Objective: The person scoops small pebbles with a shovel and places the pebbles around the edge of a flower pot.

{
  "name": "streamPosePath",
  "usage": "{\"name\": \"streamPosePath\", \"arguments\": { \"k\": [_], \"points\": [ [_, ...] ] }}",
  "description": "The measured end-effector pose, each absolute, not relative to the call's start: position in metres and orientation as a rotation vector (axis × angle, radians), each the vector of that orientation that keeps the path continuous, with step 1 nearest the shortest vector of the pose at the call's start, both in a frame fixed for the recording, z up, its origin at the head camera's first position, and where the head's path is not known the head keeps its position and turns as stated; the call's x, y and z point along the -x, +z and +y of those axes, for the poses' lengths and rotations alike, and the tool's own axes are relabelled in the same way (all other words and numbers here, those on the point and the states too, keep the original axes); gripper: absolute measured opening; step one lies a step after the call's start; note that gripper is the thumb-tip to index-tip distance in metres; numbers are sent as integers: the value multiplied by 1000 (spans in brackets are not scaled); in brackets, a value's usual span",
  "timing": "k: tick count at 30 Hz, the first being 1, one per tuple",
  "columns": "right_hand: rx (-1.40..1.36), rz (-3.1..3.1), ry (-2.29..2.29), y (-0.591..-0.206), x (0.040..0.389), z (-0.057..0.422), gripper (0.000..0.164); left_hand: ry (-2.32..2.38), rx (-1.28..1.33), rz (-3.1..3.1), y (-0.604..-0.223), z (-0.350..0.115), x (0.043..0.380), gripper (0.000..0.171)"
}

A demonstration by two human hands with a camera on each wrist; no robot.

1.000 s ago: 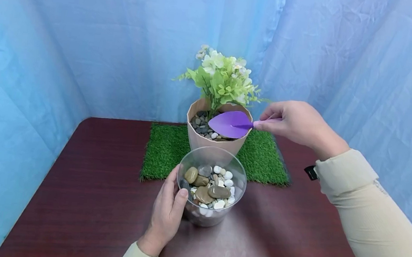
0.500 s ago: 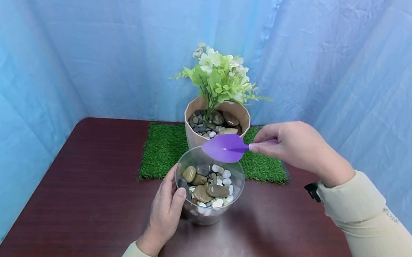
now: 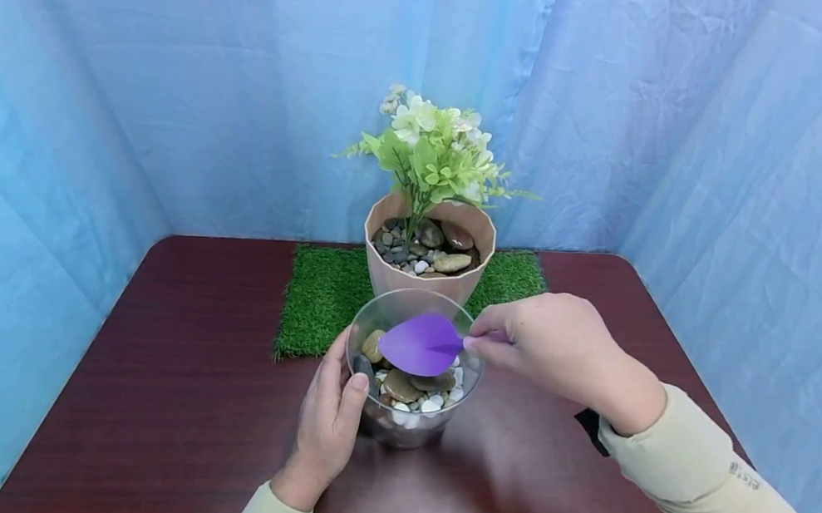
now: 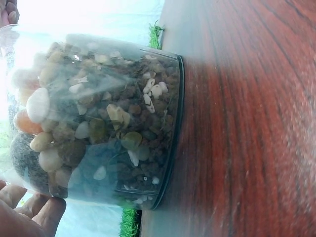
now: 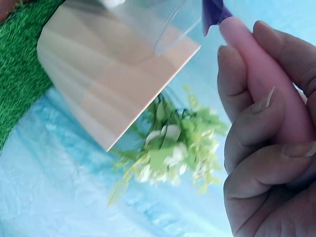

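My right hand grips a small trowel by its pink handle. The trowel's purple blade overlaps the mouth of a clear plastic tub in the head view and covers part of the stones inside. Brown, grey and white pebbles fill much of the tub, which stands on the table. Around the tub's left side my left hand is wrapped, thumb near the rim and fingers behind the wall. Just beyond stands a beige flowerpot with stones and a white-flowered plant.
The flowerpot stands on a green artificial-grass mat at the far side of the dark reddish table. Blue cloth hangs behind the table and along both sides.
My right hand has brought the trowel from over the flowerpot down and toward me to the tub's mouth. The left hand has kept its place on the tub.
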State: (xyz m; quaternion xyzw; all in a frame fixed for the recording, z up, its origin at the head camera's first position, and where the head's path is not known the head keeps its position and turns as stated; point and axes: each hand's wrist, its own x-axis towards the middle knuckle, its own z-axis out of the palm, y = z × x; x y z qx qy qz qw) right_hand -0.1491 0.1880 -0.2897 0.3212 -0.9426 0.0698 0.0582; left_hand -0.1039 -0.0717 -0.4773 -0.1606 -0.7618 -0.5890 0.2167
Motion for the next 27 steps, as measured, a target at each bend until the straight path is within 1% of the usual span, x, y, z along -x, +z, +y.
{"name": "streamPosePath", "arguments": {
  "k": [9, 14, 17, 27],
  "points": [
    [-1003, -2740, 91, -298, 138, 174, 8, -1647, 460, -2098, -476, -71, 107, 67],
    [-1019, -2641, 1, -302, 136, 167, 30, -1654, 455, -2091, -477, -71, 106, 67],
    [-1021, -2615, -21, -304, 136, 165, 38, -1660, 456, -2088, -477, -71, 106, 66],
    [-1041, -2576, -26, -310, 136, 162, 43, -1664, 453, -2082, -478, -71, 105, 64]
  ]
}}
